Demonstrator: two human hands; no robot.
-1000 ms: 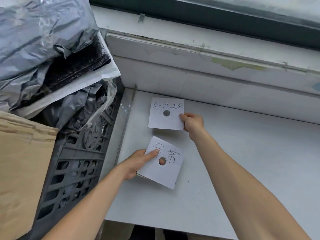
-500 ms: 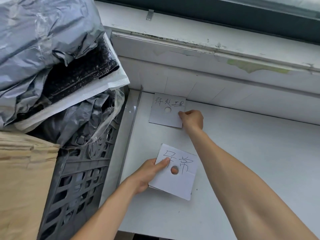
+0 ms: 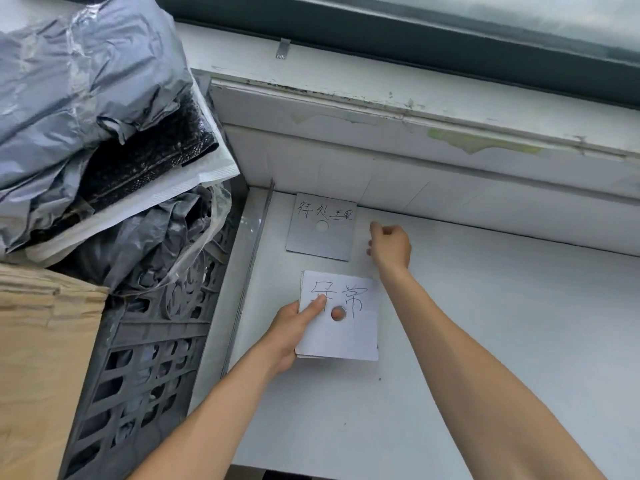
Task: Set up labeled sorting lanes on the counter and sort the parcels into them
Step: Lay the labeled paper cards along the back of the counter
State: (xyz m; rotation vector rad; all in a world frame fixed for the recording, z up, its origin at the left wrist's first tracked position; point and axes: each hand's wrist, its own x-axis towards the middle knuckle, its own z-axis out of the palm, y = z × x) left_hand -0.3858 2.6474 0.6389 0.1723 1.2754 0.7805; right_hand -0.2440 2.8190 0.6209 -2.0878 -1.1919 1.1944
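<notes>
A white square label card [image 3: 320, 226] with handwriting and a round hole lies flat at the back of the white counter [image 3: 467, 341], against the wall. My right hand [image 3: 389, 245] hovers just to its right, fingers loosely curled, holding nothing. My left hand [image 3: 294, 330] holds a small stack of similar label cards [image 3: 341, 317] above the counter, thumb on the top card. Parcels [image 3: 86, 98] in grey and black plastic bags are piled at the left.
A dark plastic crate [image 3: 145, 375] full of bagged parcels stands left of the counter, with a brown cardboard box [image 3: 38, 358] in front of it. A window sill and window frame [image 3: 415, 109] run along the back. The counter stretches to the right.
My right hand has let go of the far card, which now lies flat against the wall, and has drawn back a little to the right. My left hand still holds the stack.
</notes>
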